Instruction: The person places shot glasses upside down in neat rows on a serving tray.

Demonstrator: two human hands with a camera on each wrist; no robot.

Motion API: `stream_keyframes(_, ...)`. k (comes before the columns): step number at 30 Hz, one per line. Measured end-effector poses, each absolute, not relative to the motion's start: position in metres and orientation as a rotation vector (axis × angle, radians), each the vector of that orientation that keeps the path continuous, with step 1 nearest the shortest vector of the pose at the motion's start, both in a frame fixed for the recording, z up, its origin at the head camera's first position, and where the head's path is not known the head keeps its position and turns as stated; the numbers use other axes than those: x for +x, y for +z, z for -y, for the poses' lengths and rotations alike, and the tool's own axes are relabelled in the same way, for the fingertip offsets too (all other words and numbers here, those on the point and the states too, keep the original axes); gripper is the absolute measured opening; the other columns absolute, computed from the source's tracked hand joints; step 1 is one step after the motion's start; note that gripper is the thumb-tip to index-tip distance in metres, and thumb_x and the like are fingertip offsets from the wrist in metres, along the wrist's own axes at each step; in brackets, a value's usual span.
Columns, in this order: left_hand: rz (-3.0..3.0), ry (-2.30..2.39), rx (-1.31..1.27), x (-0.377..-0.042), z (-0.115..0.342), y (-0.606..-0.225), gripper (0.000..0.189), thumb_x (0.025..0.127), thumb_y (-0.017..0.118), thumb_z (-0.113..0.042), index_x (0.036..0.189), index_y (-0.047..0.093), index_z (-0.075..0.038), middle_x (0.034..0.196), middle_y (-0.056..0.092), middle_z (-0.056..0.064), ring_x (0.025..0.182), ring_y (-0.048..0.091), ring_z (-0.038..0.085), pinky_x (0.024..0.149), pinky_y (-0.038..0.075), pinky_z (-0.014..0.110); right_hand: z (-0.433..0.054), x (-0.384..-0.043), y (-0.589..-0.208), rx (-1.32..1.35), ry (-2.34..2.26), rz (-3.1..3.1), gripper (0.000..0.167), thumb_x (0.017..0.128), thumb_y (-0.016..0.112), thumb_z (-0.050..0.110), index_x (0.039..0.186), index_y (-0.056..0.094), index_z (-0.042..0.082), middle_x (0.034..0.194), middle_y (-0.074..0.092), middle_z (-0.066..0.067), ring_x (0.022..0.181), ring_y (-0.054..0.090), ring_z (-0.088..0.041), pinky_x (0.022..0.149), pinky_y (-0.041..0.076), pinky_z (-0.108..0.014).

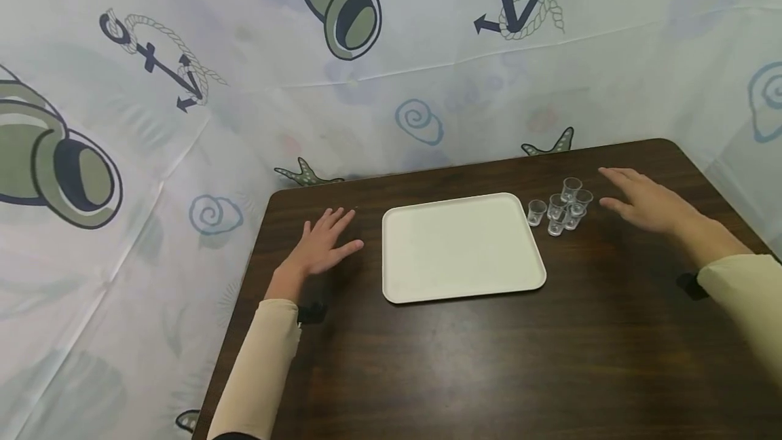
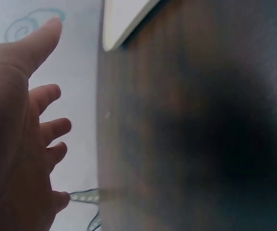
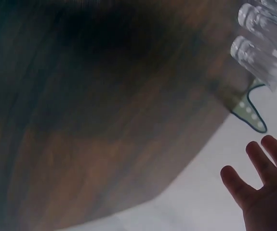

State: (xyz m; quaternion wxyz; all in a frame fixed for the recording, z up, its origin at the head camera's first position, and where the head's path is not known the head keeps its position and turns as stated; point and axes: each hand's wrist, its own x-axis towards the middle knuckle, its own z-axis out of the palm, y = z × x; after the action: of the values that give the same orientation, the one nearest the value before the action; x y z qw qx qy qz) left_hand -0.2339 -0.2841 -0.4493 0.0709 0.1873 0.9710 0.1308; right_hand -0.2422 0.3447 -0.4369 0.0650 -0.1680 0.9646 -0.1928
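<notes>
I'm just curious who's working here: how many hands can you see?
2. The left hand is to the left of the white tray; the right hand is to the right of the small clear glasses. No others show.

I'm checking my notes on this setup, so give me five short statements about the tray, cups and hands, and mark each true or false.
1. The tray lies on the table. True.
2. The cups stand on the tray. False: they are on the table, beside the tray, on the side toward the right hand.
3. The left hand holds nothing. True.
4. The right hand grips a cup. False: it is near the cups but apart from them, and holds nothing.
5. The cups are clear. True.
</notes>
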Motion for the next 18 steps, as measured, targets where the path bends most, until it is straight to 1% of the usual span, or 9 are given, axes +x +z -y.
stream_keyframes(6,-2.806,0.464,0.589,-0.218,0.265,-0.472,0.09,0.087,0.053,-0.071,0.158,0.024,-0.023,0.162,0.018,0.01,0.149,0.007,0.034,0.109,0.003,0.07,-0.34,-0.247,-0.457,-0.428,-0.793,-2.835,0.073,0.104,0.051,0.031,0.155,0.013,-0.004,0.151,0.019,-0.039,0.135,0.019,-0.059,0.104,0.02,-0.071)
stream_keyframes(8,-2.776,0.48,0.589,-0.213,0.259,-0.476,0.093,0.085,0.055,-0.073,0.158,0.026,-0.023,0.162,0.019,0.011,0.149,0.008,0.034,0.109,0.004,0.07,-0.339,-0.247,-0.463,-0.401,-0.837,-2.831,0.071,0.103,0.052,0.03,0.154,0.016,-0.006,0.147,0.023,-0.041,0.132,0.023,-0.061,0.102,0.022,-0.072)
stream_keyframes(13,-2.752,0.502,0.603,-0.2,0.252,-0.486,0.101,0.078,0.061,-0.075,0.158,0.026,-0.024,0.162,0.019,0.012,0.149,0.009,0.034,0.109,0.007,0.07,-0.334,-0.246,-0.475,-0.314,-0.952,-2.844,0.065,0.102,0.056,0.027,0.149,0.028,-0.008,0.136,0.041,-0.042,0.123,0.037,-0.061,0.096,0.029,-0.072)
stream_keyframes(18,-2.789,0.537,0.625,-0.188,0.247,-0.493,0.107,0.074,0.066,-0.076,0.158,0.024,-0.025,0.162,0.017,0.013,0.149,0.01,0.034,0.109,0.008,0.07,-0.329,-0.25,-0.48,-0.217,-1.102,-2.821,0.061,0.1,0.06,0.024,0.145,0.036,-0.01,0.133,0.046,-0.039,0.124,0.041,-0.056,0.098,0.033,-0.067)
